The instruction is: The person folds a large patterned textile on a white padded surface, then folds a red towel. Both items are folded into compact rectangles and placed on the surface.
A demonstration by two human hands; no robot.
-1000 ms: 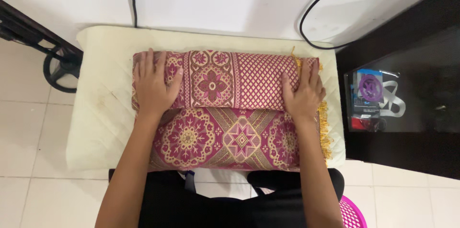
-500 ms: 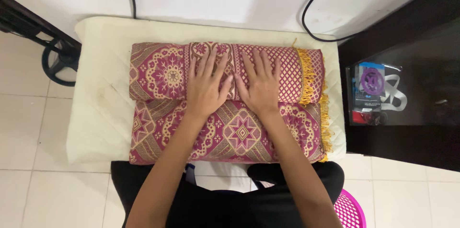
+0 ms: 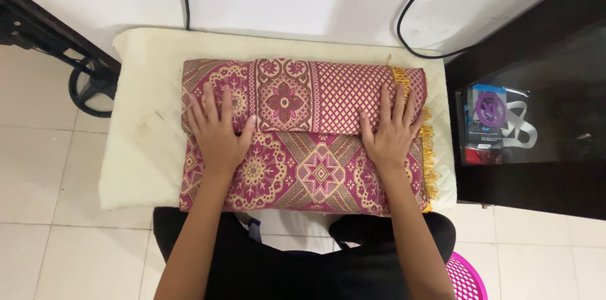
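Note:
A folded maroon cloth (image 3: 303, 148) with gold patterns and a yellow fringe (image 3: 429, 148) on its right edge lies on a cream padded mat (image 3: 142, 148). Its far part is folded over the near part. My left hand (image 3: 219, 129) lies flat, fingers spread, on the cloth's left side across the fold edge. My right hand (image 3: 390, 129) lies flat on the right side near the fringe. Neither hand grips anything.
A dark cabinet (image 3: 536, 41) with a glass front stands to the right, with small packets (image 3: 487, 120) behind the glass. Black cables (image 3: 404, 16) run along the white wall. A black metal frame (image 3: 88, 82) is at the left. A pink basket (image 3: 464, 281) sits at the lower right.
Half a second ago both hands pressed side by side on the cloth's middle; they have slid apart to its left and right sides. The folded flap lies flatter.

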